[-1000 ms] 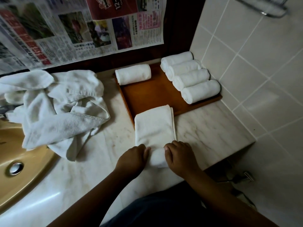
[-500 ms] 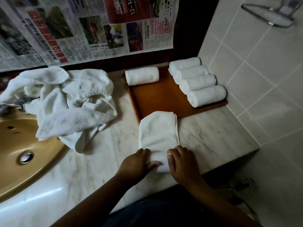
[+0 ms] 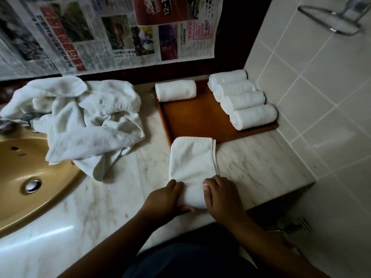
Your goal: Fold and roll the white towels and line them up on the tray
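Observation:
A folded white towel lies on the marble counter, its far end touching the wooden tray. Its near end is rolled up. My left hand grips the roll's left end and my right hand curls over its right end. Several rolled towels lie side by side along the tray's right side. One more rolled towel lies across the tray's far left corner.
A heap of unfolded white towels lies left of the tray, hanging over the tan sink. Newspaper covers the back wall. A tiled wall rises right of the tray. The counter's edge drops off at the right front.
The roll at the towel's near end has grown thicker and moved a little toward the tray under both hands. The camera has drifted, shifting the scene rightward.

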Motion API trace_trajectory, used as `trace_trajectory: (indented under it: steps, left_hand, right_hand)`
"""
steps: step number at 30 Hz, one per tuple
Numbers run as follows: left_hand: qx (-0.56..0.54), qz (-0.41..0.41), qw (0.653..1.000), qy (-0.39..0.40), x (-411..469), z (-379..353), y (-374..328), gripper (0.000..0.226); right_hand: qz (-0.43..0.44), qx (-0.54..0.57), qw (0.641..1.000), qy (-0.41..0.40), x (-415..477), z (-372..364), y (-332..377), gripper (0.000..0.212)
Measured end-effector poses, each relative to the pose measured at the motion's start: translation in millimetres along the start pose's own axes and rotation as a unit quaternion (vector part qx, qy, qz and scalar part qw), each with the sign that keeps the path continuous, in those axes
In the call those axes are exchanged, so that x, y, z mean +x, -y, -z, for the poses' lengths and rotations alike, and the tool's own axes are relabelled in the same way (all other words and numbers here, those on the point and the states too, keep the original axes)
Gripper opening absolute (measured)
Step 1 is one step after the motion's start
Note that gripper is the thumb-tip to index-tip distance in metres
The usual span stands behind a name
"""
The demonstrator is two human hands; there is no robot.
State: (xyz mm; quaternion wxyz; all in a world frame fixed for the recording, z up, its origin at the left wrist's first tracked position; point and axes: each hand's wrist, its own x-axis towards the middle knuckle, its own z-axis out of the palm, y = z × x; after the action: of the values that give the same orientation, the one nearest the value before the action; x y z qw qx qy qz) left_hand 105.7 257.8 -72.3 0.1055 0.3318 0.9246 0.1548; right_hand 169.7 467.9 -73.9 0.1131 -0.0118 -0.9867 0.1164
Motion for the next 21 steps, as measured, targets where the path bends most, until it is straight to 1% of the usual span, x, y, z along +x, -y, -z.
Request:
trace_trajectory:
  steps: [3,5,7,12,14,15,16,18,20,21]
  left_hand:
    - [-0.031,0.026,0.996,0.079,11.4,11.1,1.9,0.091]
    - [-0.063,0.038,0.992,0.102,14.9,14.0,-0.1,0.091]
    - [-0.099,0.055,0.988,0.102,15.5,12.6,-1.8,0.088]
    - [-0.175,0.1,0.977,0.075,11.3,9.7,-6.7,0.08]
    - [-0.176,0.119,0.974,0.077,10.2,12.5,-9.7,0.079]
    - [-0.156,0.119,0.978,0.072,9.3,13.6,-11.5,0.079]
    - [-0.12,0.111,0.985,0.055,7.5,13.5,-13.3,0.079]
    - [-0.04,0.084,0.996,-0.012,0.2,8.5,-16.1,0.079]
    - [-0.007,0.033,0.996,-0.082,-10.7,-2.1,-15.6,0.077]
    - [0.0,0.002,0.994,-0.105,-16.6,-8.4,-13.5,0.076]
  right_hand:
    - [0.012,0.003,1.0,-0.016,-18.5,-0.7,-0.1,0.039]
    - [0.005,0.001,1.0,-0.023,-21.9,-2.9,-2.4,0.04]
    - [-0.004,-0.005,1.0,-0.018,-17.8,-4.3,-5.4,0.039]
    - [0.001,0.009,1.0,0.0,-3.5,1.8,-8.1,0.031]
    - [-0.005,0.022,1.0,0.006,-0.7,4.0,-7.8,0.029]
    - [-0.009,0.028,1.0,0.011,-0.1,3.8,-8.1,0.029]
    - [-0.01,0.034,0.999,0.014,-0.2,2.9,-8.8,0.029]
    - [-0.004,0.044,0.999,0.017,-0.1,0.8,-11.0,0.027]
    - [0.006,0.05,0.999,0.017,0.8,0.5,-11.9,0.026]
    - [0.009,0.051,0.998,0.019,1.9,0.9,-12.4,0.026]
